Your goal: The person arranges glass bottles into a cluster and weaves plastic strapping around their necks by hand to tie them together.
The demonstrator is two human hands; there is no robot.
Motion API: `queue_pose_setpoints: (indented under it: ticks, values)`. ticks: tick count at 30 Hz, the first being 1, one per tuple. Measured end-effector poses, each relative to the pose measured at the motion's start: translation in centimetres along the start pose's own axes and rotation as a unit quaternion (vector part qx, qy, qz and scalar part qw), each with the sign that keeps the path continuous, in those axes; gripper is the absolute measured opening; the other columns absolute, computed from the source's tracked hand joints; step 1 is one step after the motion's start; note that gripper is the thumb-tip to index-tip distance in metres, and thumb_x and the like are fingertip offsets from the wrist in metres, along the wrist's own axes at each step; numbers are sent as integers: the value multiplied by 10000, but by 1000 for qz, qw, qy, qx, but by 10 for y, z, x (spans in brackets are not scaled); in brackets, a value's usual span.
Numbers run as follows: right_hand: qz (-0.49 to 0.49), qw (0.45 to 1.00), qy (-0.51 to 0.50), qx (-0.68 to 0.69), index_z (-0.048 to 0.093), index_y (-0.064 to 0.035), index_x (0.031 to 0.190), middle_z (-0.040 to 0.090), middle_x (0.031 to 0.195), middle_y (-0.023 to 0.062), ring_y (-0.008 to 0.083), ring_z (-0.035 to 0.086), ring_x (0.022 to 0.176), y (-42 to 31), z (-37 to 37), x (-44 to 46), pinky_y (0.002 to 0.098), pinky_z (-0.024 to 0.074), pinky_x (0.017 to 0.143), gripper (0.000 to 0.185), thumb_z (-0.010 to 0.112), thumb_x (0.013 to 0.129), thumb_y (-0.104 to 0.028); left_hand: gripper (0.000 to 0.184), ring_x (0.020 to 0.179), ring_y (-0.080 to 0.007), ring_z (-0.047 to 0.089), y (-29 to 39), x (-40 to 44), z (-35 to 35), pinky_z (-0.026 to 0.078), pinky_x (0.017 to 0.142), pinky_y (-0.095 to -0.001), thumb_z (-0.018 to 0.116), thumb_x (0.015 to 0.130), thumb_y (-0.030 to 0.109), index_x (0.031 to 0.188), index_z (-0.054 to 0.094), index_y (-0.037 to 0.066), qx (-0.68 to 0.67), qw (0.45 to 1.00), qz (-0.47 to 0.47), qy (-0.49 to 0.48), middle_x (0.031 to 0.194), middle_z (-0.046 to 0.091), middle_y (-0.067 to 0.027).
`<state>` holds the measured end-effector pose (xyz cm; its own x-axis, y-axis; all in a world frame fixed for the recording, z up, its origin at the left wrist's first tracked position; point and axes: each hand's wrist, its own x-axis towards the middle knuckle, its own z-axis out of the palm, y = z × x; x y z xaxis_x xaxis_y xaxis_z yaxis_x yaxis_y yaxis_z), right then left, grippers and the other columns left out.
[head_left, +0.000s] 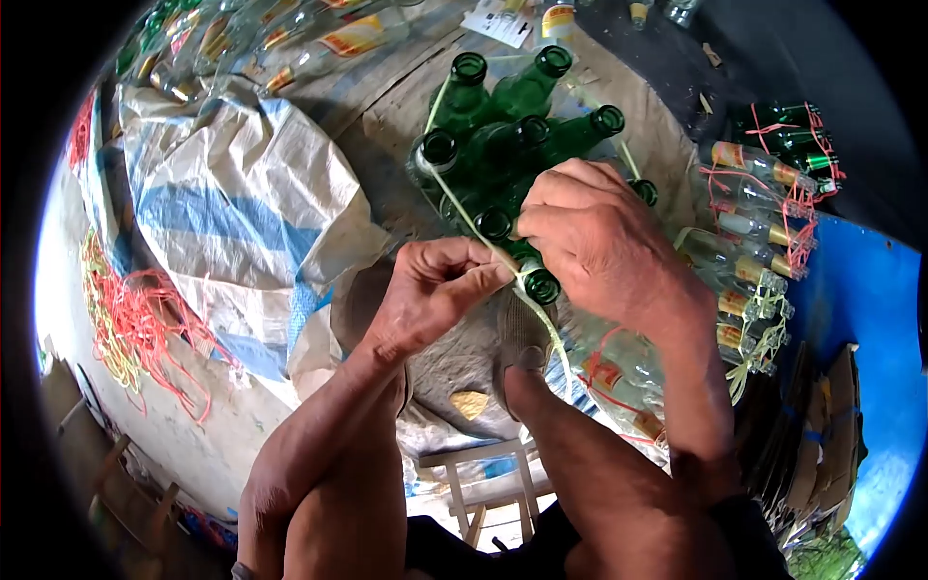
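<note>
Centre frame: my left hand [437, 290] pinches twine [555, 335] round bottles [491, 155], right hand [601, 237] grip unclear; likely tying, next needing tension.

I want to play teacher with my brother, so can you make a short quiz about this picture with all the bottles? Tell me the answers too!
1. Pick one: what colour are the bottles inside the loop of pale string?
A) clear
B) brown
C) green

2. True or false: the fingers and thumb of the left hand are pinching the pale string.

3. Fill the gap: the crinkly striped sheet is white and ____.

Key: 1. C, green. 2. True. 3. Blue.
</note>
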<state>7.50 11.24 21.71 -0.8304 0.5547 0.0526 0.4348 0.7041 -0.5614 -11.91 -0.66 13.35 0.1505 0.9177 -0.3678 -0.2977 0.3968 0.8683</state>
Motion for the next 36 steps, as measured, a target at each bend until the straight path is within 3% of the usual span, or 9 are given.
queue_pose_setpoints:
  ticks: [6, 7, 10, 11, 16, 19, 24, 28, 36]
  values:
    - [13, 998, -68, -5, 800, -82, 920, 632, 879, 73, 296, 619, 982, -3, 0, 3, 434, 507, 885, 163, 678, 845, -4, 129, 765, -14, 558, -5, 7, 0, 448, 671, -222, 789, 1003, 122, 918, 791, 24, 37, 999, 27, 24, 806, 694, 63]
    - [-9, 998, -56, 12, 802, -46, 970, 573, 853, 90, 310, 589, 965, -2, 0, 4, 420, 507, 850, 184, 741, 804, 6, 134, 760, -15, 560, -6, 7, 0, 450, 669, -223, 795, 999, 125, 907, 791, 28, 47, 998, 30, 32, 794, 692, 63]
    - [11, 997, -73, 4, 827, -114, 992, 588, 896, 78, 289, 592, 982, -5, -2, 3, 424, 506, 907, 255, 685, 830, 23, 151, 736, -15, 552, -9, 7, 4, 453, 659, -227, 818, 985, 145, 887, 791, 33, 52, 996, 19, 69, 758, 679, 69]
    - [3, 997, -74, 2, 827, -121, 1001, 581, 904, 75, 286, 587, 989, -5, -3, 3, 423, 499, 912, 267, 685, 828, 24, 202, 693, -15, 517, -15, 9, 6, 415, 606, -234, 832, 980, 171, 847, 776, 30, 67, 992, 48, 93, 714, 637, 83]
    - [-23, 995, -91, -19, 824, -147, 1025, 566, 936, 51, 271, 566, 1024, -1, -5, 3, 419, 460, 926, 303, 690, 815, 27, 305, 643, -12, 454, -10, 9, 13, 340, 544, -250, 838, 984, 229, 778, 737, 27, 114, 984, 24, 133, 664, 565, 94]
    - [-24, 992, -123, -29, 803, -102, 1094, 574, 995, 71, 297, 564, 1055, -2, -10, 3, 419, 457, 953, 305, 740, 816, 8, 343, 642, -10, 449, -9, 9, 14, 334, 537, -255, 826, 992, 251, 760, 725, 21, 103, 984, 12, 143, 661, 553, 95]
    - [-33, 989, -131, -66, 798, -125, 1028, 553, 958, 69, 283, 567, 1048, -6, -13, 7, 424, 433, 951, 254, 736, 816, 1, 368, 647, -36, 448, -5, 7, 13, 355, 521, -297, 790, 963, 262, 746, 687, -17, 157, 974, 21, 162, 628, 511, 50]
    - [-43, 990, -100, -92, 767, -94, 916, 545, 924, 57, 269, 574, 1040, -9, -13, 6, 429, 433, 988, 152, 717, 795, -16, 336, 636, -50, 486, 0, 5, 14, 422, 534, -305, 779, 969, 224, 807, 715, -63, 202, 966, 29, 158, 615, 573, -24]
    - [-67, 985, -88, -131, 727, -86, 827, 548, 948, 67, 261, 562, 1048, -11, -22, 12, 426, 424, 963, 32, 740, 807, -66, 368, 649, -42, 425, -6, 4, 18, 362, 523, -285, 803, 1008, 215, 768, 662, -24, 165, 972, 57, 158, 624, 510, 38]
